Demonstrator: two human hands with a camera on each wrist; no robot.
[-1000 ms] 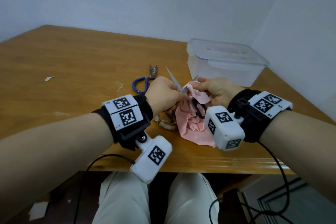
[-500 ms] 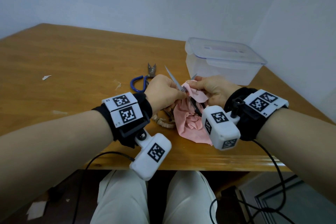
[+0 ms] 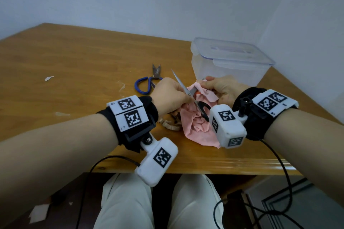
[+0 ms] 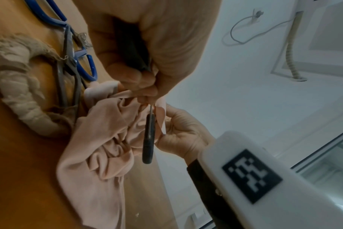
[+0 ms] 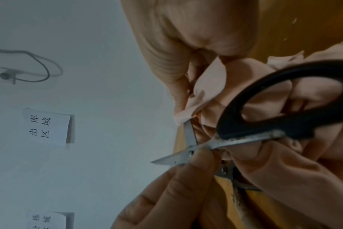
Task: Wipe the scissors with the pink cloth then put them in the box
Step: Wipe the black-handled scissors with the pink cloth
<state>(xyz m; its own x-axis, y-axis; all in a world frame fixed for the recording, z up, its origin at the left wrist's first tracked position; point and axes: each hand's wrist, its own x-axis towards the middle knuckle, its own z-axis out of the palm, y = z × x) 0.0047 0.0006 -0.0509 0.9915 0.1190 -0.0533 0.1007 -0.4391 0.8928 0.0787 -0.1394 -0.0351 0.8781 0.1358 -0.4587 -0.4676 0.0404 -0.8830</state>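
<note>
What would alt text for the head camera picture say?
Two hands hold open black-handled scissors over a pink cloth at a wooden table's edge. Behind stand a lidded clear box and blue-handled scissors.

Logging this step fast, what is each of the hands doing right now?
Left hand: closed, gripping the open black-handled steel scissors near the pivot.
Right hand: closed, pinching the crumpled pink cloth around one blade.
</note>
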